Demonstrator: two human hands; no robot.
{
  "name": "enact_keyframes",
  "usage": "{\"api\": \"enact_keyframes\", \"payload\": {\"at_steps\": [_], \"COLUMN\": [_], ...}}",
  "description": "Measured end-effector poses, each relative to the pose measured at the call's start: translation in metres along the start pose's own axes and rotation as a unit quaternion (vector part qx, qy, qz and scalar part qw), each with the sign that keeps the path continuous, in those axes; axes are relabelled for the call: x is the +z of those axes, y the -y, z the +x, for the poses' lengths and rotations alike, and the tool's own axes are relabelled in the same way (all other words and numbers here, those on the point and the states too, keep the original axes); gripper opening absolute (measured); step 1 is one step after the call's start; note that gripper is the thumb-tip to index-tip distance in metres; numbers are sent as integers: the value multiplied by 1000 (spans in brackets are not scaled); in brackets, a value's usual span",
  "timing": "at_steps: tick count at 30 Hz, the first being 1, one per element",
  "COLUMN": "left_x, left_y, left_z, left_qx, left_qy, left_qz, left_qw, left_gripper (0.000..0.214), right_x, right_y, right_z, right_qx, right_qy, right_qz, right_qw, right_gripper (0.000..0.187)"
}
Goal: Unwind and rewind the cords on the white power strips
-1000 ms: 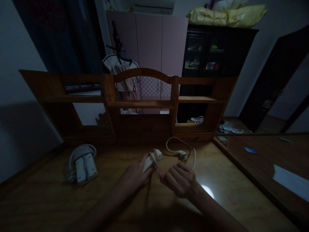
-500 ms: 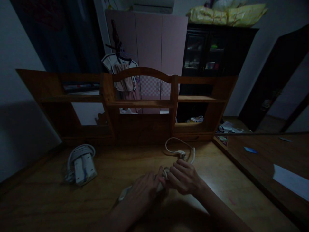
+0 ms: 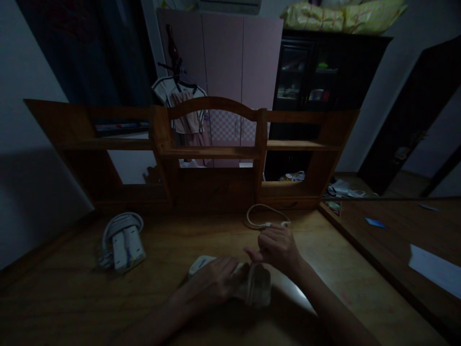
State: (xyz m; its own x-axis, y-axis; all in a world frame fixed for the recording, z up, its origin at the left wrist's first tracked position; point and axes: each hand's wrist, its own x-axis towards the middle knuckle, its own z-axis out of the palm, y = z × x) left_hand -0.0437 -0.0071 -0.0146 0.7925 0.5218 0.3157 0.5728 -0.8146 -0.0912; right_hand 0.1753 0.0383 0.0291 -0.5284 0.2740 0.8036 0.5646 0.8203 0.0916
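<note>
In the middle of the wooden desktop, a white power strip point(image 3: 264, 287) lies under my left hand point(image 3: 217, 281), which grips it across the middle with fingers curled over it. Its pale cord point(image 3: 251, 284) is wound around the right part of the strip. My right hand point(image 3: 279, 246) is closed on the cord just above and right of the strip, thumb pointing left. Beyond that hand, the cord's free end makes a loop point(image 3: 264, 205) on the desk; the plug is mostly hidden by the knuckles. Dim light blurs the finger detail.
Another power strip point(image 3: 128, 250), its grey cord coiled over it, lies at the left of the desk. A wooden shelf unit point(image 3: 212, 154) stands along the back edge. At the right, a lower brown surface holds white paper point(image 3: 434, 270) and a blue card point(image 3: 375, 222).
The power strip has turned so its right end now shows, with cord around it. My right hand has risen slightly, its thumb now stretched left. The plug has become mostly covered.
</note>
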Motion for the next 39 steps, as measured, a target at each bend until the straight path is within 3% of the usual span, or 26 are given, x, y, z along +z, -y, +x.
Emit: {"api": "enact_keyframes", "payload": {"at_steps": [4, 8, 12, 15, 20, 24, 27, 31, 34, 39], "left_x": [1, -3, -10, -10, -7, -15, -23, -29, -32, -37], "left_y": [-3, -1, 3, 7, 15, 22, 32, 53, 65, 69], "left_z": [-7, -13, -17, -19, -17, -8, -3, -1, 0, 4], "left_qx": [71, 110, 62, -17, -159, -274, -357, -482, -506, -489], "left_qy": [-67, -111, -143, -181, -229, -236, -252, -251, -259, -257], "left_qz": [3, 12, -42, -69, -118, -200, -224, -277, -343, -433], "left_qw": [995, 988, 987, 981, 953, 911, 871, 792, 748, 712], "left_gripper": [22, 35, 38, 39, 51, 66, 58, 55, 59, 61], "right_x": [6, 14, 28, 42, 57, 57, 55, 52, 48, 41], "right_y": [-12, -12, -11, -12, -10, -3, 5, 15, 18, 16], "right_z": [-6, -8, -10, -16, -25, -25, -21, -14, -11, -12], "right_qx": [130, 213, 273, 312, 267, 229, 194, 150, 115, 79], "right_qy": [39, 144, 226, 239, 251, 254, 249, 188, 151, 119], "right_qz": [86, 197, 267, 240, 80, 21, -9, -58, -74, -88], "right_qw": [987, 946, 896, 888, 927, 940, 949, 969, 979, 986], "right_gripper": [50, 56, 61, 66, 66, 48, 35, 38, 33, 26]}}
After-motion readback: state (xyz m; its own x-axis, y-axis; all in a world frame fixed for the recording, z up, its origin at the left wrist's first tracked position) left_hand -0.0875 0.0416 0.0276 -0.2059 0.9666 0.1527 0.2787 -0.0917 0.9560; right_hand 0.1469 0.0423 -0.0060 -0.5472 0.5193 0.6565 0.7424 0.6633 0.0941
